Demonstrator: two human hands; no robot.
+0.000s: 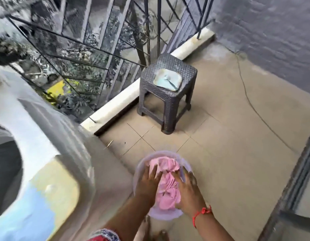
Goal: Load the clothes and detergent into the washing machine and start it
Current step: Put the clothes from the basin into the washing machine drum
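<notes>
Pink clothes in a clear basin on the floor, left hand and right hand pressing it with spread fingers, washing machine left of the basin, grey stool beyond, bearing a pale plate.

Counts:
- hands: two, left hand and right hand, fingers spread
- pink cloth bundle: one, between the hands
- basin: one, under the hands
- stool: one, well beyond the fingertips
- dish on stool: one
- red wrist thread: one, right wrist
- washing machine: one, left of the hands
</notes>
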